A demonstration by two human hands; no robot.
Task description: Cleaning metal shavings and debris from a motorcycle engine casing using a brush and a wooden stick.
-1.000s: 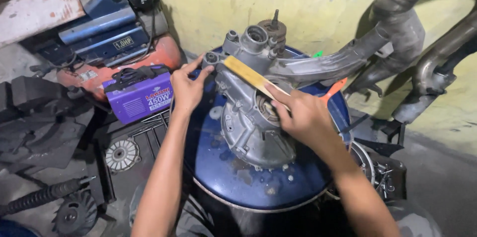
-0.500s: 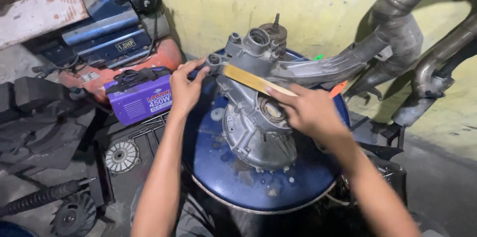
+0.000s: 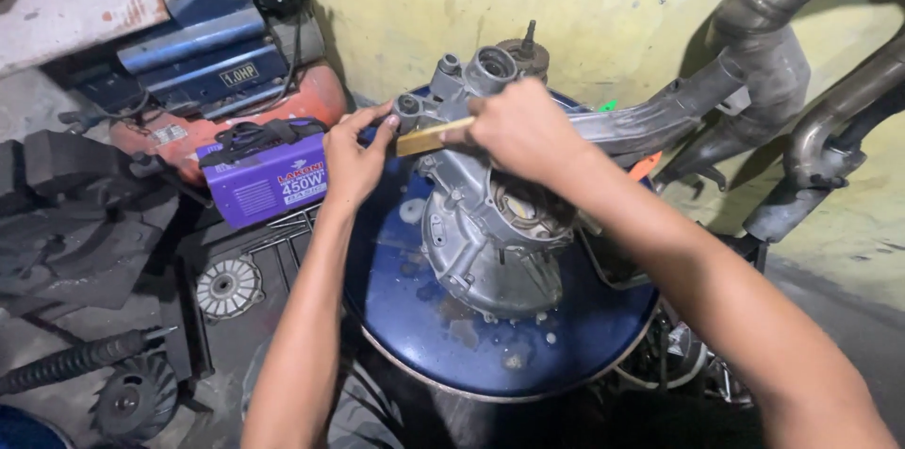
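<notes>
A grey metal engine casing (image 3: 485, 242) lies on the round blue top of a drum (image 3: 509, 345). My left hand (image 3: 353, 162) pinches the near end of a flat yellowish strip (image 3: 424, 139) at the casing's upper left corner. My right hand (image 3: 523, 129) is closed over the same strip and presses it against the top of the casing. The far part of the strip is hidden under that hand.
A purple box-shaped machine (image 3: 269, 180) and an orange and blue compressor (image 3: 212, 63) sit at the left. Grey exhaust pipes (image 3: 773, 72) lean on the yellow wall at the right. Dark parts, a finned disc (image 3: 226, 287) and a ribbed black grip (image 3: 71, 364) lie on the floor.
My right hand has slid left along the strip, from the casing's right side to its top. The left hand has stayed at the strip's end.
</notes>
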